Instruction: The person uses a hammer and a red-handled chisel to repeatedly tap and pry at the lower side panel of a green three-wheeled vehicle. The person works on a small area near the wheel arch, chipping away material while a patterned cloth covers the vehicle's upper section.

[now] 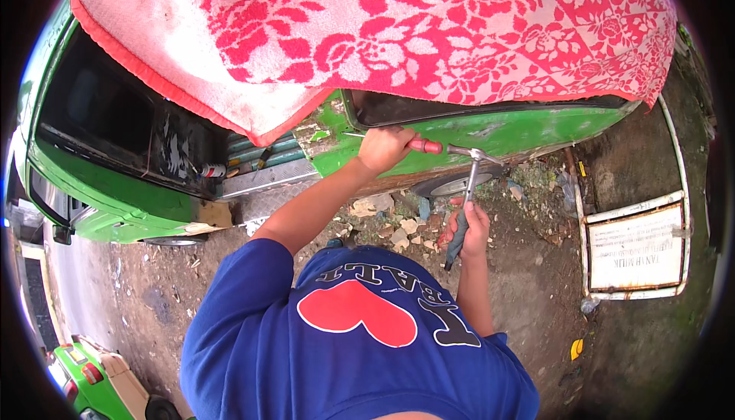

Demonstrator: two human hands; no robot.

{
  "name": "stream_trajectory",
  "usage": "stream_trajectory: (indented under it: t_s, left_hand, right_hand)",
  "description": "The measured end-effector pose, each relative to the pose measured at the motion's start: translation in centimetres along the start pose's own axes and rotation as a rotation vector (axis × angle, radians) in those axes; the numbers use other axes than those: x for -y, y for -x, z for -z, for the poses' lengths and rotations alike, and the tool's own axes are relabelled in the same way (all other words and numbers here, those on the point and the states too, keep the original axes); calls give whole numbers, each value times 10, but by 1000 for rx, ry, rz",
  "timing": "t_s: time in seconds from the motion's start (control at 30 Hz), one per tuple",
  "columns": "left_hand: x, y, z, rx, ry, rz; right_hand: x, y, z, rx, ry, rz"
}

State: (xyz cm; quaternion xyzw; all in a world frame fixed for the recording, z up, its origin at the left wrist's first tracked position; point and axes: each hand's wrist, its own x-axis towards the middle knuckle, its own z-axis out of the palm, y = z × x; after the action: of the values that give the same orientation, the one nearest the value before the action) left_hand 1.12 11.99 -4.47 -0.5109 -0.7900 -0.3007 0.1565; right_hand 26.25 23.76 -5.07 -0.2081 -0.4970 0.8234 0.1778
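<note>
My left hand [383, 150] is closed round a screwdriver with a red handle [426, 146]. The thin shaft points left, toward the chipped, flaking edge of a green vehicle body panel [475, 135]; whether the tip touches it I cannot tell. In my right hand [476, 228] is a hammer [473, 179], gripped by its dark handle sleeve. The hammer's metal head is up beside the butt of the screwdriver handle, very close to it or touching.
A red and white floral blanket [429, 29] drapes over the vehicle. At left lie an open cab [99, 106], a metal step [268, 183] and a can [213, 169]. Rubble [406, 228] litters the ground. A white-framed sign [635, 248] stands right; another green vehicle [84, 382] is lower left.
</note>
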Motion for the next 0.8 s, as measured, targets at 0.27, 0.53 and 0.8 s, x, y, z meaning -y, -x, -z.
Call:
stream_trajectory:
  t_s: [0.27, 0.53, 0.8]
  left_hand:
    - [-18, 5, 20, -105, 94, -97]
    - [-20, 11, 30, -44, 144, -128]
    - [-14, 22, 32, -130, 204, -130]
  right_hand:
    - [3, 4, 18, -107, -58, 49]
    - [-1, 3, 12, -87, -15, 5]
    - [3, 2, 11, 87, 20, 69]
